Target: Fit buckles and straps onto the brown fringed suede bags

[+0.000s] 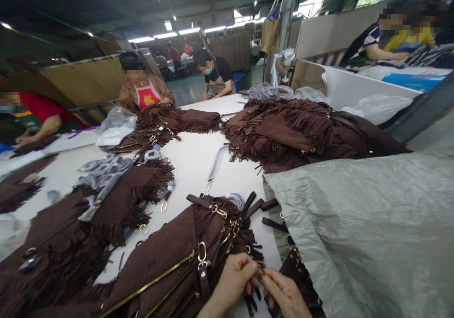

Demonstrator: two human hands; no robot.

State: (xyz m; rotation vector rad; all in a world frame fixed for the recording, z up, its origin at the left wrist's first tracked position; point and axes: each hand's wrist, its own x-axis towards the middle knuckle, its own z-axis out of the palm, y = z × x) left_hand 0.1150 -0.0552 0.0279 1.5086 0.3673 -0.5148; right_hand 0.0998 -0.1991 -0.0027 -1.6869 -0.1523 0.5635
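Single head view, worn by the person, looks forward and down along a white tabletop point(198, 162). Very near at the bottom edge: left hand point(234, 280) and right hand point(285, 294), partly cut off. Wide lens bends the edges. Far end shows seated people point(144, 88) facing the camera; ceiling lights fill the top. No second view.

Your left hand point(232, 280) and right hand point(283, 294) meet at the near edge, fingertips pinched together on a small piece at the fringe of the brown bag point(170, 261) with its gold zip. A grey sack point(372, 233) lies just right of them. More fringed bags point(294, 133) are heaped far across the white table point(198, 162), where other people work.
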